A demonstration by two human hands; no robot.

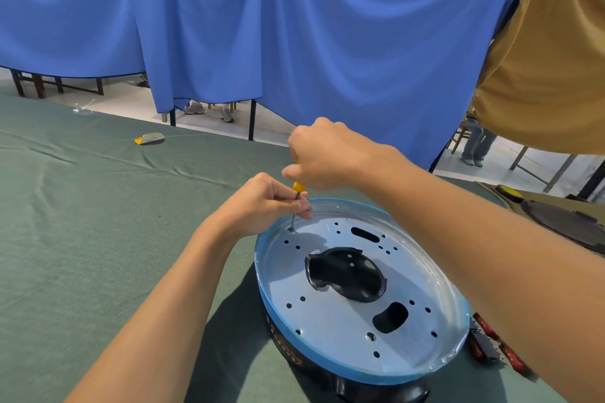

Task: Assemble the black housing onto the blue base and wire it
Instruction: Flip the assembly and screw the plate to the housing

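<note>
Your right hand (324,154) grips the yellow handle of the screwdriver (298,187), and your left hand (265,203) pinches its shaft. The tip sits at a hole on the far left edge of the blue base (327,360). The black housing (347,275) lies in the middle of the base's silver plate. Your right forearm crosses above the base's right side and covers part of the red-handled pliers (484,340) on the counter (98,206). A dark round part (563,222) lies far right, and a yellow scrap (149,139) lies well off to the left.
</note>
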